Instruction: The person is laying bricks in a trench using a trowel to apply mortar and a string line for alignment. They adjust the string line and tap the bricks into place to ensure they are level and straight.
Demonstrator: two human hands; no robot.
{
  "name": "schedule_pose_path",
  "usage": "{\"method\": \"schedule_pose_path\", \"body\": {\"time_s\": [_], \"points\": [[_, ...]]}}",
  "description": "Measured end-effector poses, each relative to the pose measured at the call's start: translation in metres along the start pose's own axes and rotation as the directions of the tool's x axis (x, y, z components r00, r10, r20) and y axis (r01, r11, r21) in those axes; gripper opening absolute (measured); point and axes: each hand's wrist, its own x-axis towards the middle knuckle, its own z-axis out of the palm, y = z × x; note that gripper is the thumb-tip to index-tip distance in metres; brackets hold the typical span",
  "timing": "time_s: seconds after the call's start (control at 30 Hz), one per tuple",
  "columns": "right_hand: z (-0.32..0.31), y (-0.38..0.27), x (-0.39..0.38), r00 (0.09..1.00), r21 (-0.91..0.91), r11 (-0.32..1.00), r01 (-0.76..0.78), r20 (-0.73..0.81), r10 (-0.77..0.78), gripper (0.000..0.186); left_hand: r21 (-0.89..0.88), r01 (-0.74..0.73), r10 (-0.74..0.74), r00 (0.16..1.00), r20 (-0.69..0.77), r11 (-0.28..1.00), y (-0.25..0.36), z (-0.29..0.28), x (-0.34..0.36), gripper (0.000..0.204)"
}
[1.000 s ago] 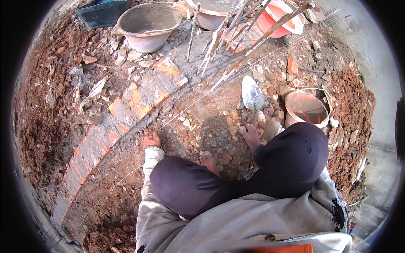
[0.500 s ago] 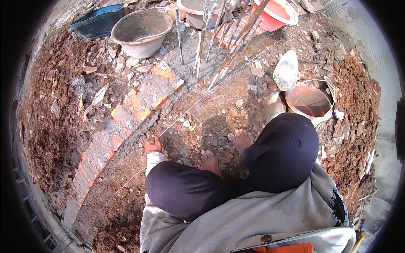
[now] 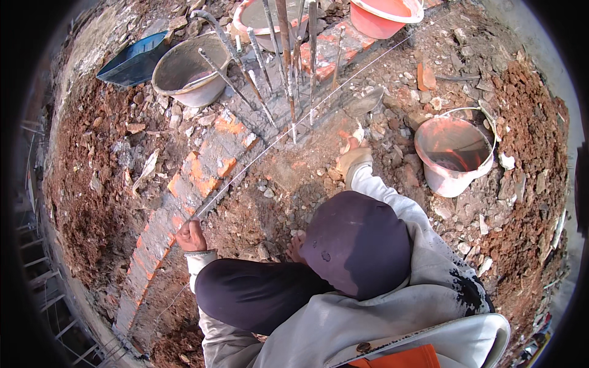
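My left hand (image 3: 191, 236) pinches a thin white string (image 3: 245, 170) beside the low brick row (image 3: 202, 165). The string runs taut from my fingers toward the far right, passing in front of the upright metal rods (image 3: 288, 73). My right hand (image 3: 354, 149) is closed around the handle of a trowel (image 3: 366, 102). Its dull, mortar-smeared blade points away from me, low over the ground to the right of the rods. The fingers hide most of the trowel's handle. Grey mortar covers much of the orange bricks.
A whitish bucket (image 3: 457, 175) with a raised wire handle stands right of my arm. Beyond the bricks are a mortar basin (image 3: 193, 92), a blue scoop-like container (image 3: 132, 64), another basin (image 3: 270, 37) and a red bucket (image 3: 383, 21). Loose red soil (image 3: 92, 221) and stones surround the bricks.
My right hand has swung left with the trowel, away from the whitish bucket toward the rods. My left hand has shifted left to the brick row, bringing the string closer to the bricks.
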Motion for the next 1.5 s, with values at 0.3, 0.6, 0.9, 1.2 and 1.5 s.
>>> {"method": "schedule_pose_path", "body": {"time_s": [0.3, 0.6, 0.9, 1.2, 1.5], "points": [[-0.012, 0.100, 0.086, 0.990, -0.608, 0.786, -0.115, -0.135, 0.041, 0.034, 0.204, -0.208, 0.193, 0.977, 0.092, 0.957, 0.128, -0.057, 0.035, 0.033], [0.034, 0.026, 0.037, 0.952, -0.421, 0.871, 0.251, -0.055, -0.301, 0.032, 0.215, -0.107, 0.126, 0.989, -0.075, 0.971, 0.164, -0.056, 0.030, 0.034], [0.056, -0.040, 0.001, 0.915, 0.067, 0.915, 0.398, 0.041, -0.401, 0.033, 0.153, -0.071, 0.091, 0.987, -0.129, 0.986, 0.146, -0.062, 0.021, 0.031], [0.055, -0.024, -0.009, 0.997, -0.083, 0.994, 0.070, -0.025, -0.072, 0.033, 0.104, -0.083, 0.092, 0.992, -0.090, 0.991, 0.132, -0.073, 0.014, 0.034], [0.051, -0.010, -0.005, 0.997, -0.147, 0.986, -0.074, 0.020, 0.078, 0.034, 0.119, -0.054, 0.066, 0.993, -0.100, 0.991, 0.135, -0.061, 0.029, 0.034]]}}
